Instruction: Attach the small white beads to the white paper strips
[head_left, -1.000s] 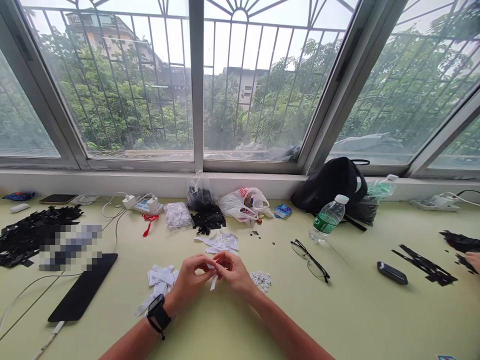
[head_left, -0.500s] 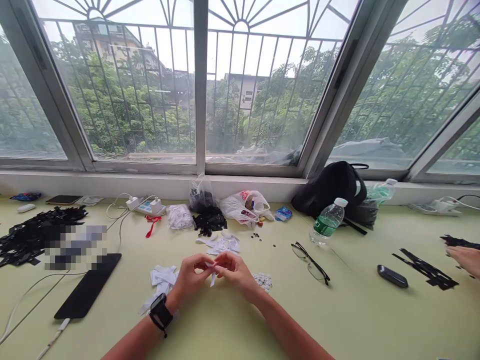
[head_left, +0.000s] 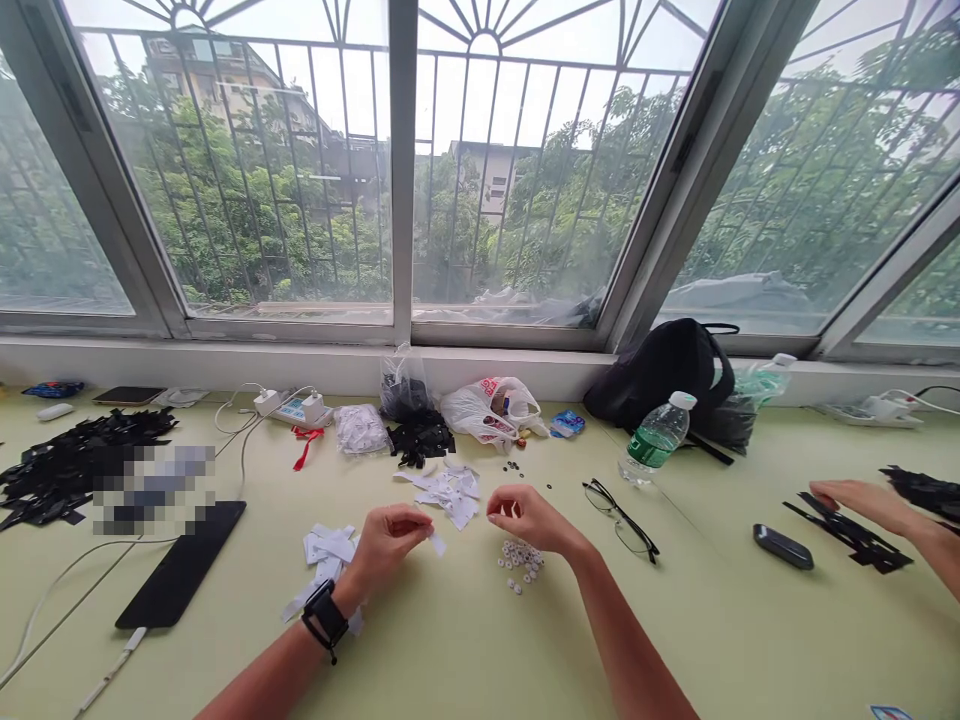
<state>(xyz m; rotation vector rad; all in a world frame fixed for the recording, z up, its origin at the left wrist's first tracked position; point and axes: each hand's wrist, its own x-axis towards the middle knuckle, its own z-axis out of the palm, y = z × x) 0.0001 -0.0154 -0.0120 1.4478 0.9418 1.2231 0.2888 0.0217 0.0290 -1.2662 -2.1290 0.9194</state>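
Note:
My left hand (head_left: 394,535) pinches a small white fabric strip (head_left: 439,544) between thumb and fingertips, its free end hanging to the right. To its right, my right hand (head_left: 531,517) hovers apart from the strip, fingers curled and thumb drawn in toward the fingertips; whether anything tiny is between them is hidden. Just below that hand lies a pile of small white ring-like pieces (head_left: 521,562). A heap of white strips (head_left: 330,552) sits beside my left hand, partly behind the wrist. More white strips (head_left: 448,492) are spread just beyond both hands.
Eyeglasses (head_left: 621,522), a water bottle (head_left: 654,447) and a black case (head_left: 782,547) stand to the right. Another person's hand (head_left: 862,503) is over black strips (head_left: 862,545). Leftward are a black pad (head_left: 180,570) and a black strip heap (head_left: 67,460). Bags line the window.
My hands have come apart: the right has let go of the white strip and moved right, above the ring pile. My left keeps the strip. The other person's hand has moved left.

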